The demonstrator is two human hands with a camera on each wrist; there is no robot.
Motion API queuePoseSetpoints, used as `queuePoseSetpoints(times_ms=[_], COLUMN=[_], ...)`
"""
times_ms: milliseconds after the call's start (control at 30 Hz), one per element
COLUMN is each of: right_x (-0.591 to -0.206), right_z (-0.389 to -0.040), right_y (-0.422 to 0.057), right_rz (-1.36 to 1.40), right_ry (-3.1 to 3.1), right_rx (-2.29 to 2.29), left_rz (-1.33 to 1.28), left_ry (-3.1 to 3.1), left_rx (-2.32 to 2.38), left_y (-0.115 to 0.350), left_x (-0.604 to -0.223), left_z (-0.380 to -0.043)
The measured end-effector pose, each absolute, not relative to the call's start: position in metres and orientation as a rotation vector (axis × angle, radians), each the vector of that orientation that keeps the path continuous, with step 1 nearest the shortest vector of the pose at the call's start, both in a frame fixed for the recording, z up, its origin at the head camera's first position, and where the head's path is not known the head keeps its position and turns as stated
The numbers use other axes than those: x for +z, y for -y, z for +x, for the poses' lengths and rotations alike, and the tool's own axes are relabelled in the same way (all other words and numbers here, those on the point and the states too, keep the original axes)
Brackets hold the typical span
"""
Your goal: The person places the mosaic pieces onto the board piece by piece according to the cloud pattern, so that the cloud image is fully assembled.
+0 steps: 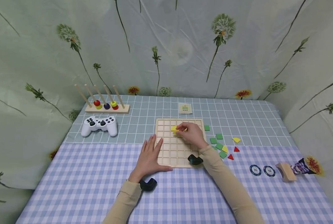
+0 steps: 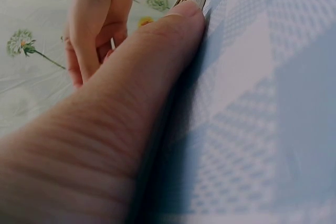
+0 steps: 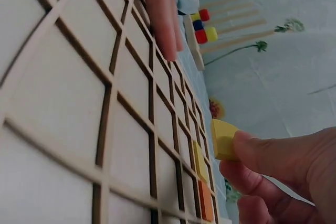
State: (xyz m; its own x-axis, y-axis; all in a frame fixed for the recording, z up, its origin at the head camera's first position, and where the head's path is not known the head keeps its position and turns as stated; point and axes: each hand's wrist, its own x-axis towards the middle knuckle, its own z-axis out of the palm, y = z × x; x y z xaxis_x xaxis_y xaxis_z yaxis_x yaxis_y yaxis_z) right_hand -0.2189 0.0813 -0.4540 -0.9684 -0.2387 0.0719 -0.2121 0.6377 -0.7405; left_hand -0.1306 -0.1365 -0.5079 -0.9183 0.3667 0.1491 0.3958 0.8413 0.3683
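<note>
Yellow piece (image 3: 223, 140) pinched in right hand (image 1: 191, 133), left hand (image 1: 149, 158) at board's (image 1: 173, 153) edge

Backdrop (image 1: 189, 77): creased, pale grey-green, dandelion print | tablecloth (image 1: 183, 196): blue-white gingham, grey-blue grid behind

Grid board (image 1: 174, 149) — partly hidden; right sleeve (image 1: 229, 183) — cropped below

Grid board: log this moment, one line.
right hand: pinches yellow piece over grid board | left hand: spread at board's near-left corner
</note>
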Motion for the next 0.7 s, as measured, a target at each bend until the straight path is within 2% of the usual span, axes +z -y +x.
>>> queuePoseSetpoints(times_ms=[333,700], right_x=[-0.460,-0.466], right_z=[-0.227,-0.228], right_y=[-0.054,-0.046], right_rz=[-0.535,-0.516], right_ry=[-2.802,-2.827], right_rx=[-1.179,-1.101], left_rz=[-0.619,-0.630], left_ry=[2.904,2.923], left_rx=[-0.594,-0.589], left_y=[0.140,0.137], left_x=[-0.510,-0.510], left_z=[-0.132,-0.131])
